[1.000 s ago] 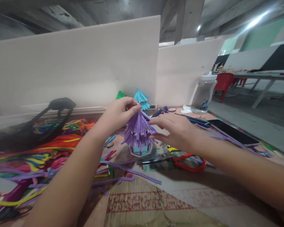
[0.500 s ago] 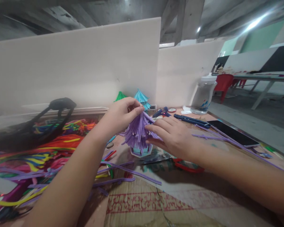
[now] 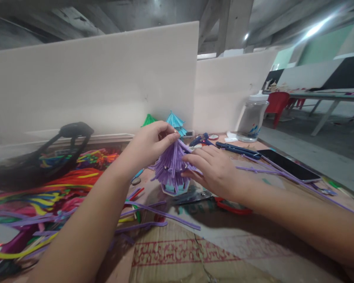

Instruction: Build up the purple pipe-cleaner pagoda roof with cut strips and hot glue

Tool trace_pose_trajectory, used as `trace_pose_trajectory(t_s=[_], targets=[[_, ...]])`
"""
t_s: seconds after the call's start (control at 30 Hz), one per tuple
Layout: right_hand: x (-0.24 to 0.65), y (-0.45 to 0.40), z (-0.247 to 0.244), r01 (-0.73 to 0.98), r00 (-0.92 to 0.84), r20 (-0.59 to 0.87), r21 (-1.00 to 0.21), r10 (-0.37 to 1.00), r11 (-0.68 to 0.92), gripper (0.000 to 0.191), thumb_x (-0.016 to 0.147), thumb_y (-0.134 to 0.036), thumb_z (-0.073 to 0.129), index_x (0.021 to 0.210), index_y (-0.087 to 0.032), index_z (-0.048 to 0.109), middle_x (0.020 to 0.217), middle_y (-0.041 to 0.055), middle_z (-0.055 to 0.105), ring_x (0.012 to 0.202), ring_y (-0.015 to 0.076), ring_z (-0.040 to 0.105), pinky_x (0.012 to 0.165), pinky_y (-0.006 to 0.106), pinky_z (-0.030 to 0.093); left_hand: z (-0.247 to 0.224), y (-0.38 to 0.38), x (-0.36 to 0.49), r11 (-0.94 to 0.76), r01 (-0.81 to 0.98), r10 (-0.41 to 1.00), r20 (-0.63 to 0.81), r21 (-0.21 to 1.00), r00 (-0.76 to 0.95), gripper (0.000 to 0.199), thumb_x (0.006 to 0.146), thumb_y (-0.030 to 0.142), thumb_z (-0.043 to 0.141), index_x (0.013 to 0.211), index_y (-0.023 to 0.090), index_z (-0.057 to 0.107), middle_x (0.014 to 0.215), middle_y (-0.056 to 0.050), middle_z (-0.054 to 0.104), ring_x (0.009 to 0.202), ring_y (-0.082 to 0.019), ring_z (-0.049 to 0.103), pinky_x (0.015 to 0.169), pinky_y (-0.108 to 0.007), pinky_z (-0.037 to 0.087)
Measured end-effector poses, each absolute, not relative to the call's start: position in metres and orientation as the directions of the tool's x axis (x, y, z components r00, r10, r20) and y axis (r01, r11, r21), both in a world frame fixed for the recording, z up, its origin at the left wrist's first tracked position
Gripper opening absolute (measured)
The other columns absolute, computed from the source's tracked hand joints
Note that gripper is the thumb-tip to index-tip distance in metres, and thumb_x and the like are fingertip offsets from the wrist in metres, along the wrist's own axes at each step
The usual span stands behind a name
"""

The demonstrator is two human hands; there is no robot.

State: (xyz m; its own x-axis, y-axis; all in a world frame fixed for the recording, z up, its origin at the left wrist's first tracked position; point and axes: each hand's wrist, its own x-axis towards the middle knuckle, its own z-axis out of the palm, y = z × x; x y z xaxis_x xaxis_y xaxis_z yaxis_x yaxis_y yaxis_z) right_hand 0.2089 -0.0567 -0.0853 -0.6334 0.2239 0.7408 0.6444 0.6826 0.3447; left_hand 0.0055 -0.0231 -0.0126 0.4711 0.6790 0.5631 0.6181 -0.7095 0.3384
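A small tower with tiers of purple pipe-cleaner strips stands upright on a pale, many-sided base at the centre. My left hand pinches the tip of its purple roof between thumb and fingertips. On the roof's right side, my right hand closes its fingers on a purple strip. Part of the roof is hidden behind both hands. Red-handled scissors lie just in front of the tower, partly under my right hand.
Blue and green roofed models stand behind. A glue gun, blue cutter, phone and clear bottle sit at right. Colourful pipe cleaners and a black bag fill the left.
The view has shifted very slightly. Both hands keep nearly the same places on the purple tower.
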Motion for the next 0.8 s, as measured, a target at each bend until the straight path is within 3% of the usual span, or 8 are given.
trace_pose_trajectory(t_s=[0.4, 0.63, 0.8], targets=[[0.2096, -0.0564, -0.0847, 0.616, -0.637, 0.742, 0.325, 0.21, 0.718, 0.023, 0.098, -0.032, 0.052, 0.101, -0.013, 0.065, 0.085, 0.0082, 0.066, 0.081, 0.0211, 0.054, 0.072, 0.033, 0.039, -0.0122, -0.0235, 0.0057, -0.715, 0.61, 0.676, 0.562, 0.342, 0.477, 0.027, 0.092, 0.037, 0.051, 0.086, 0.016, 0.065, 0.082, -0.004, 0.067, 0.076, -0.017, 0.059, 0.07, -0.029, 0.043], [0.209, -0.0583, -0.0825, 0.621, -0.641, 0.736, 0.331, 0.218, 0.71, 0.025, 0.1, -0.033, 0.048, 0.089, -0.016, 0.062, 0.078, 0.0057, 0.062, 0.075, 0.0197, 0.05, 0.069, 0.032, 0.037, -0.0114, -0.0245, 0.0063, -0.715, 0.608, 0.676, 0.56, 0.345, 0.478, 0.027, 0.091, 0.038, 0.051, 0.086, 0.016, 0.065, 0.082, -0.004, 0.066, 0.076, -0.017, 0.058, 0.069, -0.029, 0.043], [0.2119, -0.0513, -0.086, 0.578, -0.64, 0.744, 0.3, 0.192, 0.759, 0.023, 0.098, -0.035, 0.052, 0.093, -0.015, 0.062, 0.081, 0.0064, 0.063, 0.077, 0.0197, 0.051, 0.069, 0.031, 0.039, -0.0131, -0.0182, 0.0025, -0.712, 0.599, 0.683, 0.558, 0.366, 0.471, 0.027, 0.092, 0.038, 0.05, 0.092, 0.016, 0.067, 0.091, -0.005, 0.069, 0.084, -0.019, 0.061, 0.076, -0.03, 0.044]])
